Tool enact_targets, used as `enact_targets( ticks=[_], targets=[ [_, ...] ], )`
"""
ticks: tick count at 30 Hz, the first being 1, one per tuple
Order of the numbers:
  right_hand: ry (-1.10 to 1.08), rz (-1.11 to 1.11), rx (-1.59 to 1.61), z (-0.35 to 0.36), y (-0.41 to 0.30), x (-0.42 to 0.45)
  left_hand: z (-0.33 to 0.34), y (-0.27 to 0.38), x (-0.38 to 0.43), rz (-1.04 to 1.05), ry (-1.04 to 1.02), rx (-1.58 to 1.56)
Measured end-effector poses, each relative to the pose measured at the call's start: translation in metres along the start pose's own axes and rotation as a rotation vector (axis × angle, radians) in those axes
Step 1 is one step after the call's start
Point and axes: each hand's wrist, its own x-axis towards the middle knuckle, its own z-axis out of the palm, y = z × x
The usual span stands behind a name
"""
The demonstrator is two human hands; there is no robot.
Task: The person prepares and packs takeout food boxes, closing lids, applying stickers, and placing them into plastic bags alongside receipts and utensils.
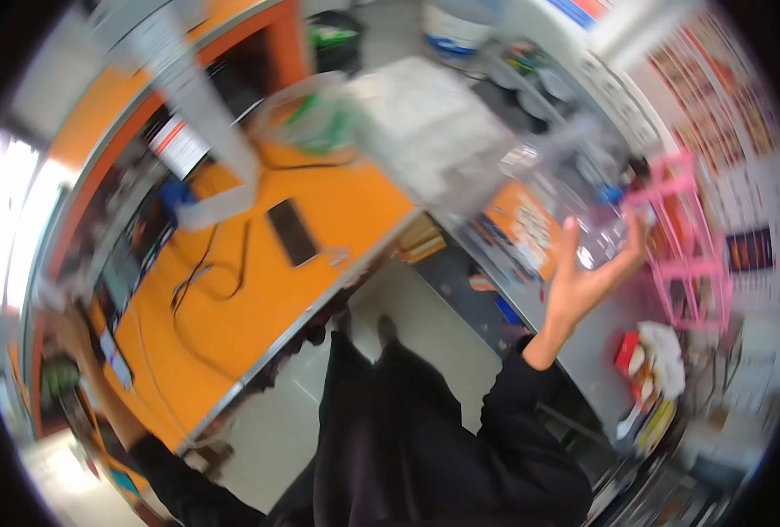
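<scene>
My right hand is raised over the grey worktop, with its thumb and fingers spread wide. Clear plastic packaging shows between them; whether they touch it is unclear. Beside the fingertips stands a pink plastic rack. At the far left, my left hand reaches to the end of the orange desk, blurred, its fingers hard to make out. A phone-like device lies near that wrist. Further along the desk is a dark smartphone, with black cables lying loosely nearby.
White sheeting covers the corner between desk and grey worktop. A clear bag with green contents sits beside it. An orange printed packet lies near my right hand. A red-and-white package rests by the worktop's near end.
</scene>
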Motion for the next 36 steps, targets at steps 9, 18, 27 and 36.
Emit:
enact_targets(
  ticks=[9,18,27,36],
  targets=[
    [-0.777,0.278,0.55,-0.047,0.107,-0.042,-0.106,0.14,-0.195,0.02,-0.542,-0.224],
    [-0.77,0.079,0.074,-0.082,0.066,-0.054,-0.183,0.105,-0.289,-0.199,-0.878,0.051],
    [0.162,0.22,-0.221,-0.081,0.038,-0.031,-0.174,0.093,-0.341,-1.285,-0.902,-0.679],
    [-0.482,0.768,0.77,0.15,-0.08,-0.206,-0.142,0.066,-0.335,-0.191,-0.827,-0.308]
  ],
)
